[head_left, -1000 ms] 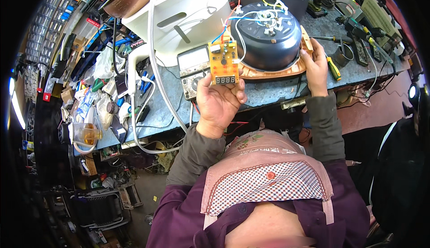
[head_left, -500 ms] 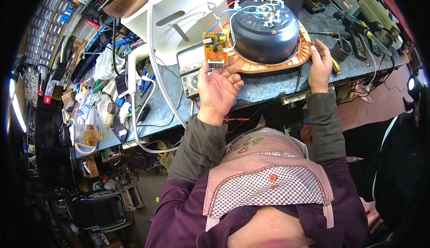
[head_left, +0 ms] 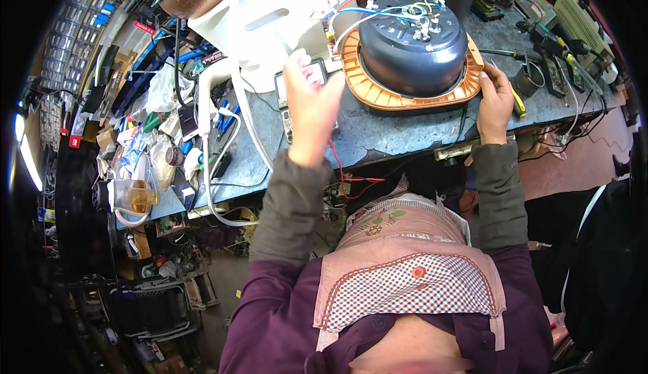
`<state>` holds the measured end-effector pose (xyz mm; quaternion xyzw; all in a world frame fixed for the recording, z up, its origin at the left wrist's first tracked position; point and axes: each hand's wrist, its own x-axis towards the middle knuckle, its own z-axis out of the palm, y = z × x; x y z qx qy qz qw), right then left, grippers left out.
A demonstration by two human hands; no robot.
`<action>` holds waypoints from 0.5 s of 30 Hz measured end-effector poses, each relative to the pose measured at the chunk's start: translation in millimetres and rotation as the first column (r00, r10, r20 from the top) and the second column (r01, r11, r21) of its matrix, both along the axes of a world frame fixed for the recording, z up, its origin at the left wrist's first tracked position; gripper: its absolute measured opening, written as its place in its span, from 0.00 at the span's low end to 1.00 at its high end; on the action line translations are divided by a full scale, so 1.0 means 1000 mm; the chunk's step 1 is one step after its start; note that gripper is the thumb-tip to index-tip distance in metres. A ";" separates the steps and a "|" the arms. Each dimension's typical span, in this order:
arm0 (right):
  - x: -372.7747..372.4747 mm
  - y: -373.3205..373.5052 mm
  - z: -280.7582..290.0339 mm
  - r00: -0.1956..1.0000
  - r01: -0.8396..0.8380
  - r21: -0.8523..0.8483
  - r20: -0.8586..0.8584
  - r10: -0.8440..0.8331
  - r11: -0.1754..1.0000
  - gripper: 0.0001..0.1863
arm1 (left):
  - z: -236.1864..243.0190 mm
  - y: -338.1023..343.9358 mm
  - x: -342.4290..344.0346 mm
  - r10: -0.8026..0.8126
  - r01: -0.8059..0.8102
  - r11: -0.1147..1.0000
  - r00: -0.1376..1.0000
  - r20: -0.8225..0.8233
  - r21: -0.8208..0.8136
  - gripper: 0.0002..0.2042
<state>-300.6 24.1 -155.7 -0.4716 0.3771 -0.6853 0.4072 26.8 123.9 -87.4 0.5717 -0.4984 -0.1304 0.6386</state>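
An upturned cooker body [head_left: 412,53], a dark dome with an orange-copper ribbed rim [head_left: 398,98], sits on the bench. Coloured wires [head_left: 418,13] are joined to its top. My right hand [head_left: 495,104] grips the right end of that rim, thumb on the near side. Raised over the multimeter [head_left: 286,114], my left hand [head_left: 312,104] is partly blurred; its thumb stands apart and nothing shows in it. Behind that hand is a white plastic housing [head_left: 270,23], brightly lit. The circuit board [head_left: 331,44] is mostly hidden, a sliver showing by the housing's edge.
A thick white hose [head_left: 246,117] runs down over the bench's front edge. Bags, tools and parts crowd the left, near a clear jar of amber liquid [head_left: 138,198]. A yellow-handled screwdriver [head_left: 518,104], a metal cup [head_left: 528,77] and cables lie at right.
My left hand has let go of the circuit board and turned over, rising toward the white housing. The board has dropped back behind. My right hand keeps its hold on the rim.
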 end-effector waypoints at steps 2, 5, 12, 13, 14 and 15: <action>0.000 -0.001 0.000 1.000 -0.008 -0.005 0.011 0.008 1.000 0.14 | -0.004 -0.032 0.027 -0.041 0.022 0.993 0.987 0.155 0.118 0.37; 0.000 -0.003 -0.001 1.000 -0.012 -0.003 0.015 0.012 1.000 0.14 | 0.014 -0.053 0.025 0.017 -0.137 0.958 0.904 0.428 0.251 0.37; -0.003 -0.008 -0.003 1.000 0.003 -0.006 -0.021 -0.003 1.000 0.13 | 0.004 -0.070 0.061 -0.253 0.241 0.953 0.966 0.046 0.185 0.17; -0.002 -0.008 -0.004 1.000 0.004 -0.005 -0.011 -0.004 1.000 0.13 | 0.011 -0.059 0.058 -0.321 0.325 0.944 0.944 -0.081 0.048 0.11; -0.002 -0.009 -0.004 1.000 -0.001 -0.001 -0.002 0.001 1.000 0.13 | 0.022 -0.049 0.055 -0.329 0.335 0.941 0.939 -0.097 0.044 0.11; -0.004 -0.010 -0.004 1.000 -0.005 0.002 0.008 0.005 1.000 0.13 | 0.031 -0.038 0.048 -0.382 0.396 0.918 0.890 -0.251 0.005 0.11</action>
